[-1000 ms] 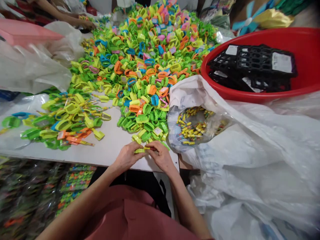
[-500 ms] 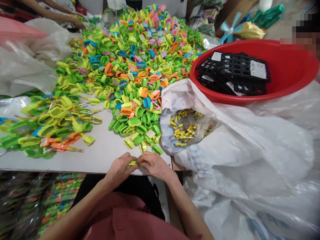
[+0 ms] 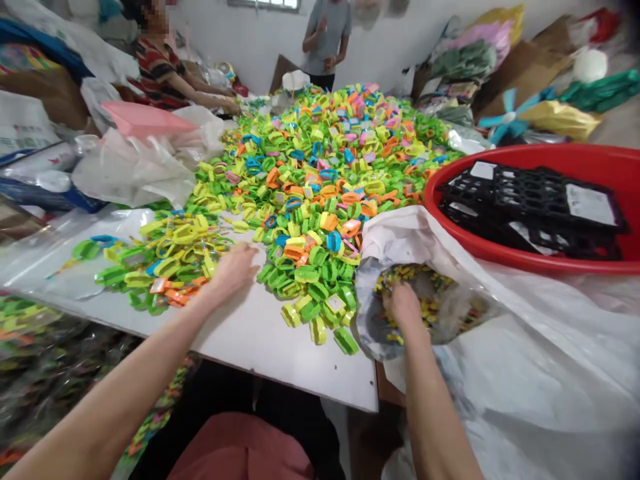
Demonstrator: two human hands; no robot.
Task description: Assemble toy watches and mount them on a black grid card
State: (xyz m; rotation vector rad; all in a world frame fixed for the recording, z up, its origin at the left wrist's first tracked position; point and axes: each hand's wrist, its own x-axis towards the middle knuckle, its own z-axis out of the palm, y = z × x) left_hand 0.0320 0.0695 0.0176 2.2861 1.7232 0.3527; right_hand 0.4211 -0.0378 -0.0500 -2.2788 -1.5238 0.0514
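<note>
My left hand (image 3: 236, 268) is over the white table (image 3: 235, 333), at the right side of a smaller pile of toy watches (image 3: 185, 233) with thin yellow sticks among them. Its fingers are apart, and I see nothing held in them. Reaching down into a white sack (image 3: 383, 230), my right hand (image 3: 404, 305) touches small yellow stick-like pieces (image 3: 430, 277); its fingertips are hidden among them. Between the hands, a large heap of loose plastic toy watches (image 3: 310, 273) in green, yellow, orange, blue and pink spreads toward the back.
On the right stands a red basin (image 3: 450, 240) holding black plastic trays (image 3: 540, 200). Clear plastic bags (image 3: 140, 167) lie at the left. Two people are beyond the heap, one seated (image 3: 165, 77) and one standing (image 3: 327, 40). The table's front edge (image 3: 300, 383) is before me.
My hands, together at the table edge over a small yellow-green piece, have separated. The left moved to the smaller pile, the right into the sack. The view has tilted up.
</note>
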